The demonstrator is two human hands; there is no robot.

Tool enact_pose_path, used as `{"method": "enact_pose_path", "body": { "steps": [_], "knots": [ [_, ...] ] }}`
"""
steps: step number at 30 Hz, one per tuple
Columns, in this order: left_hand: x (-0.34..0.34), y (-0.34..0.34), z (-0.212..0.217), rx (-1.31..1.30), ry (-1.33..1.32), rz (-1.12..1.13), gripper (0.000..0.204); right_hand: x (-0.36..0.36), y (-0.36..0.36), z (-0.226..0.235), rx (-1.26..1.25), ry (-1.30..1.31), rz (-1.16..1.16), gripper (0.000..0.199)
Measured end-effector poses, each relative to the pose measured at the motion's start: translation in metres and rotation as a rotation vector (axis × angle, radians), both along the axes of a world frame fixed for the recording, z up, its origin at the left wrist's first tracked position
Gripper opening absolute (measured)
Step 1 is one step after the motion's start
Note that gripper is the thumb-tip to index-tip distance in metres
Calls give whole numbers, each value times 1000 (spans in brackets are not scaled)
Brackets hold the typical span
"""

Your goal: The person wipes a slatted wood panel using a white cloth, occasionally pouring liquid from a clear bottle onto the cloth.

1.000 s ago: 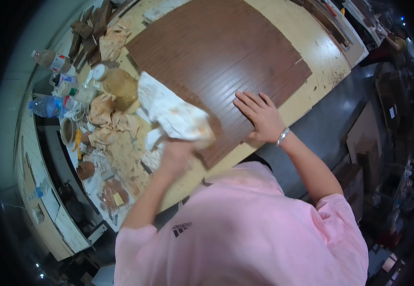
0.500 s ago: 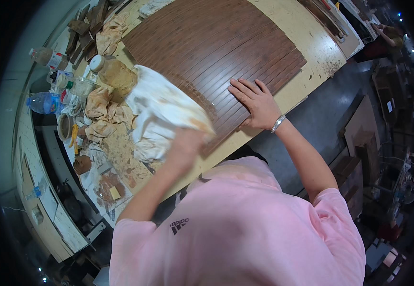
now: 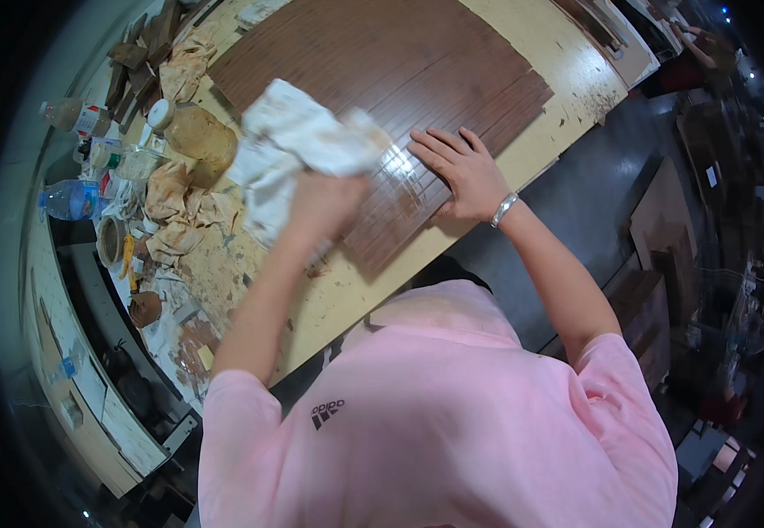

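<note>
Cluttered yellowish desk (image 3: pixel 593 70), big jar (image 3: pixel 197 139) on the left. Brown board (image 3: pixel 417 66) lies across the middle, my left hand (image 3: pixel 333 207) bunched round a white cloth (image 3: pixel 285 128) over its left edge, my right hand (image 3: pixel 468 176) spread on top.

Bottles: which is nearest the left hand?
The wide, white-capped bottle with amber contents, beside the white cloth; the others are narrower and farther left.

lg jar (image 3: pixel 195 138), wht lid, tan contents | clr btl w/ blue label (image 3: pixel 74 201), far L | wood offcuts (image 3: pixel 142 63) piled upper L | stained crumpled rags (image 3: pixel 169 192) nr jar | cardboard sheet (image 3: pixel 657 211), R | co-worker (image 3: pixel 705 60), upper R bkgd
</note>
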State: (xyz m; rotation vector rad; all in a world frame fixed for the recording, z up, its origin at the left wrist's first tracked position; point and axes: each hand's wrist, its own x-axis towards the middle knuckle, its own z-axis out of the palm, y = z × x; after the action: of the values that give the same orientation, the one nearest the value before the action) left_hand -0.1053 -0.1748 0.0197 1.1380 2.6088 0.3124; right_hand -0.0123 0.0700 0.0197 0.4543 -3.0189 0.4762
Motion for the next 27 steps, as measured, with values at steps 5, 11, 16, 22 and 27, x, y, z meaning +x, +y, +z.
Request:
{"method": "enact_pose_path", "body": {
  "steps": [5,11,16,22,27],
  "knots": [
    [8,-16,7,358,-94,43,22,-1,0,1,11,-4,-13,101],
    [46,-66,-11,276,-119,50,23,3,-2,2,-38,-22,-29,101],
    [69,-63,-13,451,129,-119,22,-1,-3,2,-12,-29,-29,100],
    [35,-81,-3,263,15,143,32,0,0,3,-30,13,-29,97],
    [97,-81,-16,415,-27,-75,33,-6,-4,1,-38,-3,-20,95]
  ]
}}
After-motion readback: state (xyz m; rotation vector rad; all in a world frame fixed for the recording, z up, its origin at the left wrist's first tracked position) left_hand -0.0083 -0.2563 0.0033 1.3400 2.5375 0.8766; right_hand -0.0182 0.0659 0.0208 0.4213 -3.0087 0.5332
